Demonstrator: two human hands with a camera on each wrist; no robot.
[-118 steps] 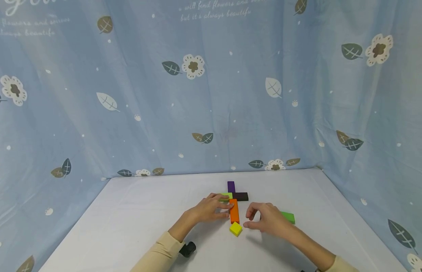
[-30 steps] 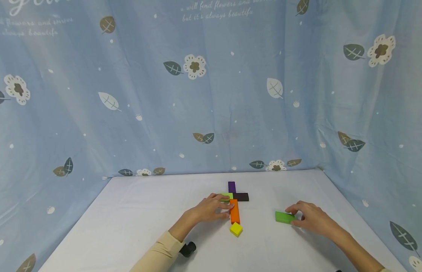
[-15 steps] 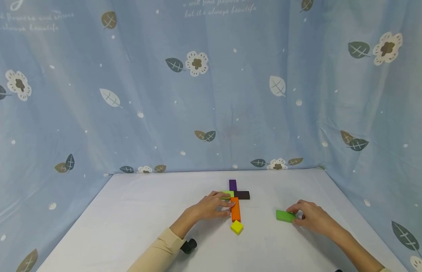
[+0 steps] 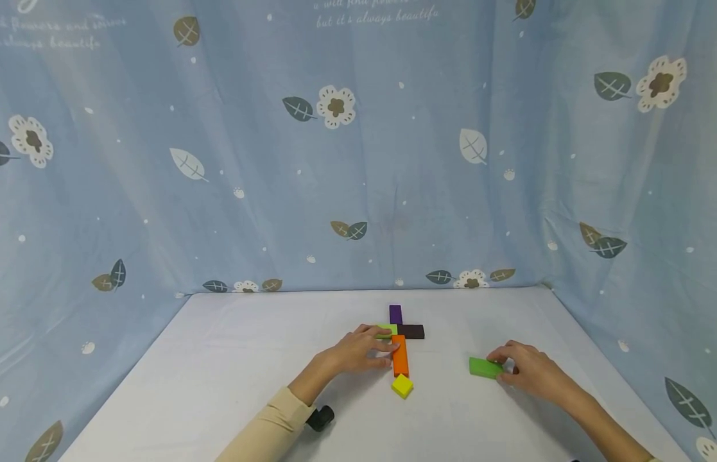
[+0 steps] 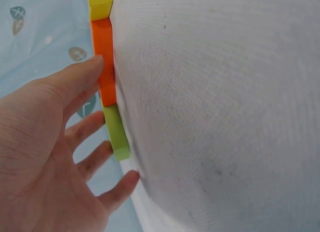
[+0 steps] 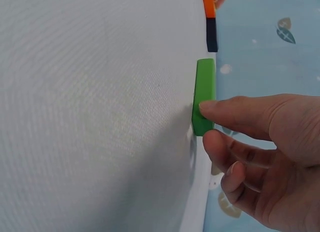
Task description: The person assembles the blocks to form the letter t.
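Observation:
Wooden blocks form a cross-like figure on the white table. It has a purple block point(image 4: 395, 314), a dark block point(image 4: 411, 332), a light green block point(image 4: 387, 330) and an orange block point(image 4: 400, 356). A yellow block point(image 4: 402, 386) lies turned cornerwise at the orange one's near end. My left hand point(image 4: 358, 350) rests loosely spread beside the figure, its thumb and fingertips touching the orange and light green blocks. Farther right, my right hand point(image 4: 534, 369) pinches the right end of a green block point(image 4: 484, 367) lying on the table, thumb on its near side point(image 6: 203, 92).
The white table point(image 4: 231, 359) is bounded at the back and sides by a blue curtain point(image 4: 248, 128) printed with leaves and flowers. A black device point(image 4: 320, 418) sits at my left wrist.
My right hand has moved from beside the yellow block rightward to the green block, whose end it now pinches. My left hand and the other blocks have stayed in place.

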